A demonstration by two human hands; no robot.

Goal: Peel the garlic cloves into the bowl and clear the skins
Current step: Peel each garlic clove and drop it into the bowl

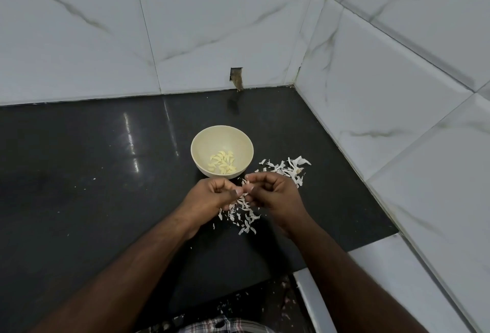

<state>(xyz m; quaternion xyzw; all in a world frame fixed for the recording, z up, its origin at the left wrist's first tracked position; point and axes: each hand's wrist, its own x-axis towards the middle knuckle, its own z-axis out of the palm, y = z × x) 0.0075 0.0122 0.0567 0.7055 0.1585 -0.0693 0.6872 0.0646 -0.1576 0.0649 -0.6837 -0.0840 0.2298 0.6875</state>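
both hands pinching a clove just in front of the bowl

from the head view we look down on a dark, glossy table [79, 160] set into a corner of white marbled wall tiles [212, 27]. a pale cream bowl [201, 144] stands near the middle of the table, and a small heap of peeled garlic cloves [223, 165] lies in its bottom.

just in front of the bowl our two hands meet. the left hand [209, 197] has its fingers curled, its grip closed with thumb and fingertips pinching a small pale piece, which looks like a garlic clove [246, 189], though it is too small to tell for sure. the right hand [275, 197] is curled too, its grip closed on the same piece from the other side, fingertips touching those of the left.

loose white skins [244, 216] lie scattered on the table under and just behind the hands, and a second patch of skins [286, 169] lies to the right of the bowl, near it but apart from it. a few tiny flecks dot the table farther left. a small square hole [236, 75] shows in the wall tile beyond the bowl.
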